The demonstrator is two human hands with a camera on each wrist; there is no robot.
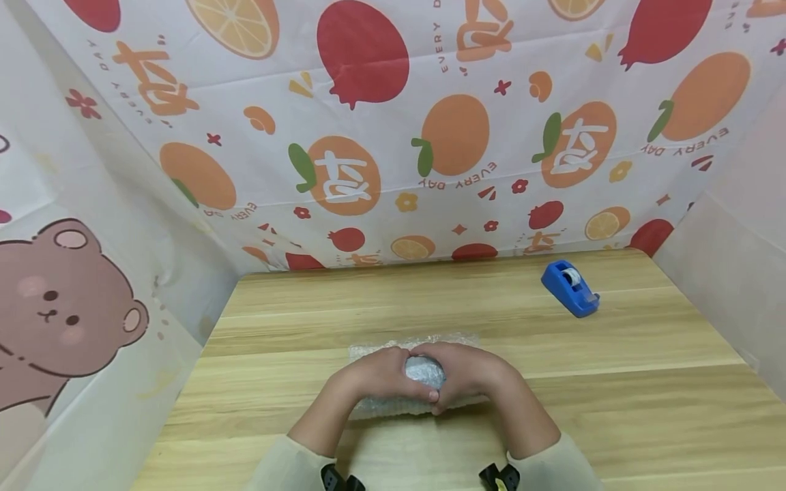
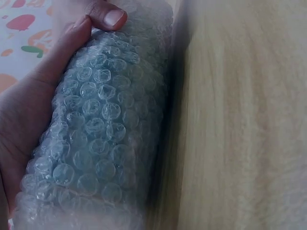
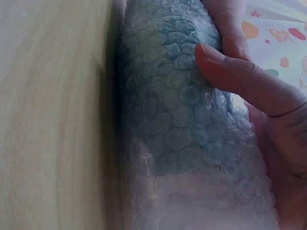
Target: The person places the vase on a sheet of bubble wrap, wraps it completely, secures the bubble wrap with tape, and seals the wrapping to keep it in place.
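A bundle rolled in clear bubble wrap (image 1: pixel 425 370) lies on the table in front of the person, its long side running left to right. Through the plastic layers something bluish shows, but its kind cannot be made out. The left hand (image 1: pixel 385 375) grips the bundle from the left and the right hand (image 1: pixel 464 372) from the right. Both thumbs lie on the near side, their tips close together, while the other fingers are mostly hidden behind the roll. In the right wrist view, the right thumb (image 3: pixel 216 57) presses on the bubbles. The wrap's ends extend past both hands.
A blue tape dispenser (image 1: pixel 571 288) with a roll of tape stands at the back right of the wooden table (image 1: pixel 276 327). Behind the table hangs a fruit-print cloth (image 1: pixel 393 136). A bear-print cloth (image 1: pixel 67 300) hangs along the left side.
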